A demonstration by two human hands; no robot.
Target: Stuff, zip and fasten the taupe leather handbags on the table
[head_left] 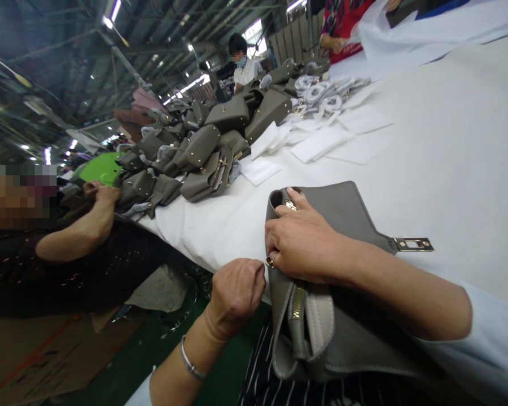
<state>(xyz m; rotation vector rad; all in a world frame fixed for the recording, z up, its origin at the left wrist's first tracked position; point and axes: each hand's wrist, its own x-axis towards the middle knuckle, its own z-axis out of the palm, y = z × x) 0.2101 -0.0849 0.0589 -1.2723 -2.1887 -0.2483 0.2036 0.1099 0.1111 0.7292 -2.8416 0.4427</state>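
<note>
A grey-brown handbag [338, 208] lies on the near edge of the white-covered table, its open side towards the left. My right hand [302, 239] is on the bag, its fingers curled over the edge of the opening beside some gold-coloured metal. Close to that edge, by a small metal fitting [270, 262], my left hand [239, 287] is closed with its fingertips pressed together; what they hold, if anything, is hidden. Below my right hand a brass zipper [297, 301] shows inside the opening. A metal clasp plate [415, 244] sticks out from the flap on the right.
Beyond the bag, similar handbags [201, 149] are heaped on the white table cover [440, 141]. White folded sheets [322, 144] and wrapped straps [322, 93] lie beside them. A co-worker's arm [88, 223] reaches in at left, above a cardboard box [46, 361]. More people stand at the back.
</note>
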